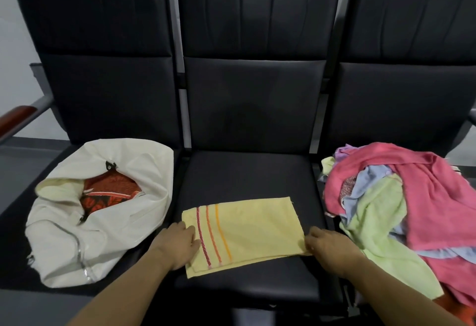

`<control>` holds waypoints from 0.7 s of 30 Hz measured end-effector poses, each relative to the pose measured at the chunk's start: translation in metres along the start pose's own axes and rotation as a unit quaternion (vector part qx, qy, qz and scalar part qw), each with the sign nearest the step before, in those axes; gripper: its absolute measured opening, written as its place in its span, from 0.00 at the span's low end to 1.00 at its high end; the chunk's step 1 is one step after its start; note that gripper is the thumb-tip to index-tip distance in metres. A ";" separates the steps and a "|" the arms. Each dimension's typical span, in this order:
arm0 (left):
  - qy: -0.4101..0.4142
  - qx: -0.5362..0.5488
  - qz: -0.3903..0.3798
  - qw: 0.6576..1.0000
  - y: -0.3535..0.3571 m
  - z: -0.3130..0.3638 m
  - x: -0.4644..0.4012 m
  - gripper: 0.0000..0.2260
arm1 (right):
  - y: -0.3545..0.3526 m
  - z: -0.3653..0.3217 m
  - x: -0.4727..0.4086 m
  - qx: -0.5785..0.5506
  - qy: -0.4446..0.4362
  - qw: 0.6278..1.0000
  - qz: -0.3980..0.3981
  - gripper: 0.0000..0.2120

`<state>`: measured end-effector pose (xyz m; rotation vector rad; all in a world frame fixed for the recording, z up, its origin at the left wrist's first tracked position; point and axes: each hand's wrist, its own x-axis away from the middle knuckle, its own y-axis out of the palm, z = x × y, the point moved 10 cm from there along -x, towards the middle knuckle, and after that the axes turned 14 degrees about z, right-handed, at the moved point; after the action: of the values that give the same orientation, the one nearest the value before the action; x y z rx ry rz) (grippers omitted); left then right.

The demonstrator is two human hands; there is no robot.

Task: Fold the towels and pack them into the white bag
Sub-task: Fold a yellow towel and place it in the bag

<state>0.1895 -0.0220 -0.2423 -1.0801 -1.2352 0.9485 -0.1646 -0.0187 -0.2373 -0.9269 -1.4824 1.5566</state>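
Note:
A yellow towel (pixel 255 230) with red and orange stripes lies folded flat on the middle black seat (pixel 244 171). My left hand (pixel 175 244) grips its left edge next to the stripes. My right hand (pixel 327 247) pinches its right near corner. The white bag (pixel 85 222) lies open on the left seat, with a red-orange patterned cloth (pixel 110 191) and a pale yellow one inside. A pile of unfolded towels (pixel 412 196), pink, green and light blue, covers the right seat.
The three black padded seats share tall backrests (pixel 257 42) against a pale wall. A wooden-topped armrest (pixel 15 119) stands at the far left. The green towel (pixel 381 243) hangs over the right seat's front edge.

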 end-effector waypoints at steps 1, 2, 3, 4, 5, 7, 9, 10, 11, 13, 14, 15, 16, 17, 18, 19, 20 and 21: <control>0.001 0.021 0.019 1.000 -0.001 0.003 -0.003 0.19 | 0.008 0.008 0.002 -0.016 0.023 0.999 -0.031 0.07; 0.004 0.045 0.028 0.999 0.001 0.007 -0.005 0.19 | 0.013 0.014 0.005 -0.042 0.064 0.996 -0.055 0.09; 0.006 0.073 0.028 0.997 0.004 0.013 -0.005 0.20 | 0.013 0.020 0.004 -0.092 0.128 0.986 -0.050 0.09; 0.002 0.107 0.018 0.994 0.010 0.018 -0.006 0.23 | 0.013 0.026 0.003 -0.153 0.197 0.968 -0.034 0.08; -0.012 0.140 0.002 0.990 0.018 0.022 -0.005 0.26 | 0.013 0.031 0.002 -0.215 0.263 0.940 -0.015 0.07; -0.047 0.180 -0.029 0.982 0.033 0.027 -0.002 0.32 | 0.022 0.039 0.000 -0.297 0.367 0.881 -0.009 0.09; -0.054 0.175 -0.037 0.982 0.043 0.030 0.001 0.36 | 0.039 0.036 0.002 -0.314 0.402 0.859 -0.046 0.14; -0.049 0.166 -0.037 0.984 0.047 0.032 0.002 0.38 | 0.045 0.034 0.003 -0.306 0.406 0.859 -0.061 0.15; -0.046 0.161 -0.036 0.985 0.051 0.033 0.002 0.39 | 0.050 0.033 0.003 -0.298 0.411 0.859 -0.067 0.14; -0.046 0.166 -0.041 0.984 0.056 0.031 0.000 0.41 | 0.058 0.035 0.003 -0.298 0.421 0.854 -0.064 0.10; -0.045 0.169 -0.049 0.983 0.057 0.029 -0.003 0.42 | 0.059 0.038 0.003 -0.297 0.426 0.853 -0.057 0.09; -0.039 0.167 -0.058 0.983 0.058 0.027 -0.005 0.43 | 0.059 0.042 0.003 -0.293 0.431 0.852 -0.050 0.08; -0.029 0.159 -0.068 0.985 0.059 0.025 -0.008 0.45 | 0.060 0.046 0.002 -0.290 0.437 0.850 -0.047 0.08; -0.017 0.149 -0.077 0.986 0.058 0.025 -0.012 0.46 | 0.061 0.050 0.002 -0.282 0.441 0.850 -0.053 0.08; -0.008 0.140 -0.089 0.986 0.057 0.024 -0.014 0.47 | 0.063 0.053 0.001 -0.275 0.442 0.851 -0.068 0.07; -0.007 0.133 -0.103 0.986 0.056 0.025 -0.017 0.47 | 0.064 0.053 -0.002 -0.268 0.437 0.854 -0.086 0.08; -0.010 0.126 -0.111 0.986 0.053 0.026 -0.020 0.47 | 0.062 0.052 -0.008 -0.257 0.426 0.862 -0.096 0.09; -0.018 0.116 -0.105 0.988 0.046 0.028 -0.023 0.46 | 0.055 0.052 -0.017 -0.238 0.410 0.877 -0.083 0.12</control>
<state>0.1603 -0.0302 -0.2924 -0.7376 -1.2090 0.9263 -0.2071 -0.0579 -0.2898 -1.4582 -1.2510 0.5136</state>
